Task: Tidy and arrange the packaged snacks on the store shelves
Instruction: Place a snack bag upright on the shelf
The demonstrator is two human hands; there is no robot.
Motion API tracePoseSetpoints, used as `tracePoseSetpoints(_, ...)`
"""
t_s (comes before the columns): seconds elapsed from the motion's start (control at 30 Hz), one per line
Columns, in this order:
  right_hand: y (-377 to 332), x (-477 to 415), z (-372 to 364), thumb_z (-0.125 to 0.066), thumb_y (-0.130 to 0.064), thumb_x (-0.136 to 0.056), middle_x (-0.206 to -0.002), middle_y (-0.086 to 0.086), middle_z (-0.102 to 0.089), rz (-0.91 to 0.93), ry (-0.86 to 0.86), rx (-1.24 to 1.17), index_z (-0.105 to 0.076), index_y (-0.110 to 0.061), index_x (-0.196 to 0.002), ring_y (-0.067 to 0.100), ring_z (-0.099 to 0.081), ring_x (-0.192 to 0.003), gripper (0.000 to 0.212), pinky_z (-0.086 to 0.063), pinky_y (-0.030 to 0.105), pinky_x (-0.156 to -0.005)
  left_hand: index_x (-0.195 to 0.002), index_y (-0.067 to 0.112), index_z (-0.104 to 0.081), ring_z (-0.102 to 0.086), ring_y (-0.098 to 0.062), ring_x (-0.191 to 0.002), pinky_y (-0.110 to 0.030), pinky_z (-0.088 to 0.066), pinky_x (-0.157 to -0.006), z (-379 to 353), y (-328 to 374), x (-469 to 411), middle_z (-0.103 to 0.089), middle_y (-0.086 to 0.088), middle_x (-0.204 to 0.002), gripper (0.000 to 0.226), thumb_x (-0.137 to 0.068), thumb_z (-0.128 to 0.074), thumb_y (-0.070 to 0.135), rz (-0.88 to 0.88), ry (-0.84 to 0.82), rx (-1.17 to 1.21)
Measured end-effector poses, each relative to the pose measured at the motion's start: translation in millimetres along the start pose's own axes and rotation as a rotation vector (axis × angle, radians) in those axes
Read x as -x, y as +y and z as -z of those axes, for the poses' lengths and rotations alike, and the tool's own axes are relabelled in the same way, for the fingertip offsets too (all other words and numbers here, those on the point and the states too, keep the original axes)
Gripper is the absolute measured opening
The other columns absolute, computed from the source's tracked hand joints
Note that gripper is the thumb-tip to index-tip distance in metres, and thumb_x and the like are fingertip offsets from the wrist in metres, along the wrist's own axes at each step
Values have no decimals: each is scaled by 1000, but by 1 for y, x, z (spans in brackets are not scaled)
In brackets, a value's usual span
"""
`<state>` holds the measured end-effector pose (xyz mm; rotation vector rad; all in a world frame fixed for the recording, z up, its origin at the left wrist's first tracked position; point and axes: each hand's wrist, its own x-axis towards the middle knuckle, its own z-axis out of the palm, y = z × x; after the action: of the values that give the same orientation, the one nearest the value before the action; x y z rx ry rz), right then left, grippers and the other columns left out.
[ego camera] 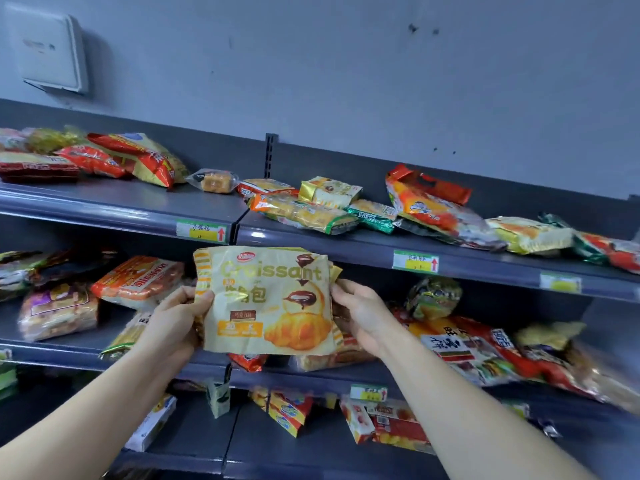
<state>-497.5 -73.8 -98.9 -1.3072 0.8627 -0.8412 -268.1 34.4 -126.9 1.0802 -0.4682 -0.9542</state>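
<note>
A cream and gold croissant bag is held upright in front of the middle shelf. My left hand grips its left edge, thumb on the front. My right hand pinches its right edge. Behind it, the top shelf carries loose snack packs lying in disorder, among them an orange and green bread pack and a red and orange bag.
Yellow and green price tags sit on the shelf fronts. The middle shelf holds piled bags at left and right. The bottom shelf has small boxes and packs. A white wall box hangs at upper left.
</note>
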Motion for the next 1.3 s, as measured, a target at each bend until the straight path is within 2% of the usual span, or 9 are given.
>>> tracePoseSetpoints(0.13,-24,37,35,-56,-25,-94,-105,8,-71,29,77,39,-70,-12,-105,25,-65,-102,22,-53,41,-88,-69,13,-43,-62,-25,-72,-43,-53,-65,-43,-2,16,-64,-11,-81,29,-97,-49,6,-14,-80,37)
tracePoseSetpoints(0.23,-43,68,68,-53,-14,-95,-93,7,-73,63,72,72,-71,-12,-97,20,-67,-86,18,-54,34,-76,-70,13,-43,-68,-20,-62,-38,-57,-51,-79,-6,28,-69,-7,-71,29,-97,-49,6,-4,-135,52)
tracePoseSetpoints(0.37,-60,99,110,-49,1,-89,-90,6,-73,126,140,208,-72,-11,-99,17,-68,-81,27,-54,29,-70,-72,12,-43,-64,-25,-75,-46,-54,-63,-135,-14,44,-64,-11,-86,27,-98,-47,3,15,-179,103)
tracePoseSetpoints(0.5,-66,115,153,-56,-14,-94,-95,-1,-71,244,424,431,-71,-9,-105,14,-66,-90,20,-54,27,-81,-75,12,-47,-64,-31,-85,-56,-52,-76,-188,-23,55,-65,-15,-92,23,-96,-51,5,44,-257,110)
tracePoseSetpoints(0.67,-78,122,213,-54,-16,-94,-100,1,-69,339,772,596,-69,-13,-97,15,-62,-97,15,-50,29,-83,-76,12,-49,-65,-15,-52,-31,-53,-45,-255,-42,68,-67,-10,-77,21,-96,-54,10,24,-339,45)
tracePoseSetpoints(0.83,-98,122,279,-53,-16,-95,-100,1,-68,399,963,545,-69,-13,-98,18,-61,-95,16,-48,30,-81,-95,11,-61,-68,-28,-89,-41,-54,-74,-324,-61,78,-72,-12,-100,12,-94,-58,23,69,-496,-46)
tracePoseSetpoints(0.93,-105,118,318,-52,-16,-95,-99,2,-69,408,1007,485,-70,-13,-97,20,-61,-95,18,-50,34,-84,-103,5,-64,-69,-29,-92,-41,-54,-76,-360,-71,80,-74,-13,-100,22,-91,-62,23,58,-548,-85)
tracePoseSetpoints(1.17,-115,100,388,-53,-16,-95,-90,-5,-69,419,894,354,-71,-17,-91,17,-62,-93,18,-52,34,-82,-72,11,-51,-57,-20,-58,-27,-46,-48,-433,-92,61,-65,-12,-82,22,-91,-63,12,-60,-307,-155)
tracePoseSetpoints(1.3,-123,78,420,-46,-27,-99,-97,11,-69,346,778,224,-63,-17,-81,26,-66,-91,27,-58,40,-79,-69,12,-45,-55,-22,-59,-28,-42,-46,-471,-96,43,-60,-10,-76,29,-94,-58,10,-133,-218,-138)
